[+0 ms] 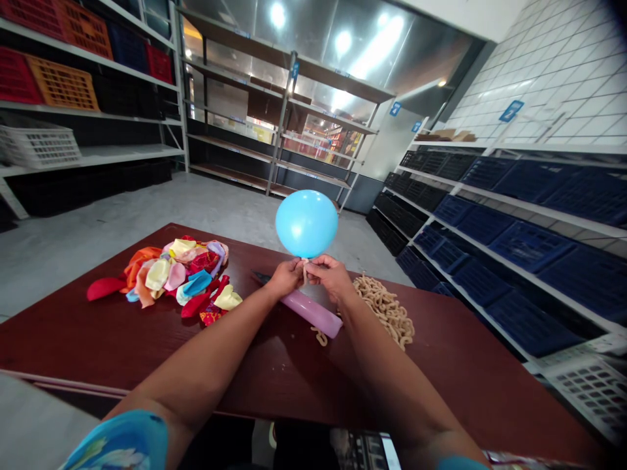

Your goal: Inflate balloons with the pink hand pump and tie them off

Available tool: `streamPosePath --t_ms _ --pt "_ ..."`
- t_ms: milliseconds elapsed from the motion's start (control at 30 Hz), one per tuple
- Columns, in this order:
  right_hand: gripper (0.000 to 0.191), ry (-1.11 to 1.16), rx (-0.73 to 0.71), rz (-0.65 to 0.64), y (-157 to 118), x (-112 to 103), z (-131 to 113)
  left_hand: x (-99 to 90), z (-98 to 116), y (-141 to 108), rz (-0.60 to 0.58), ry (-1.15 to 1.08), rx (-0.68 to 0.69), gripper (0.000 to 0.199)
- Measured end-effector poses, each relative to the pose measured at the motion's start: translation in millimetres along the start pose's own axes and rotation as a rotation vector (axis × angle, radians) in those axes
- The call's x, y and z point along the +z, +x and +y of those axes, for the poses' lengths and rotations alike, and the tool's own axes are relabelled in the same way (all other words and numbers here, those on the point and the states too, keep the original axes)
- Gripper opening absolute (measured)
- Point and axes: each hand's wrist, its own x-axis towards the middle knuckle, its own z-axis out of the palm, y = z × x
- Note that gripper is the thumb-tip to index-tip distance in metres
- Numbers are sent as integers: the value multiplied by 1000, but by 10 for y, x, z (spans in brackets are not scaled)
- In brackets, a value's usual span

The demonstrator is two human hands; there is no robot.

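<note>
A round, inflated blue balloon (306,224) stands upright above my hands, its neck pointing down. My left hand (287,275) pinches the neck from the left, with its fingers closed. On the other side, my right hand (332,274) is closed on a tan cord (305,271) at the neck, and a short piece hangs below. Just under both hands lies a pink-purple cylinder (316,314), possibly a pump. To its right is a heap of tan cords (385,307); a small loose piece (320,337) rests beside the cylinder.
Uninflated, multicoloured balloons (176,274) are piled at the left of the dark red table (235,372). A dark pointed tool (261,277) lies by my left hand. Shelves with crates (529,241) line the right and left sides; metal racks stand behind.
</note>
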Motion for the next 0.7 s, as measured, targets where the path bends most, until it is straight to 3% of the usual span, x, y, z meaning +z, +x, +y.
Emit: streamPosePath --t_ms 100,333,700 --pt "30 11 0 -19 -11 -35 7 34 64 -31 -81 -85 -26 44" --pt "26 33 -56 -186 3 -184 26 42 168 -64 -130 -118 -64 39" --pt "23 -20 -152 225 104 -37 120 69 200 -123 -312 35 -110 35"
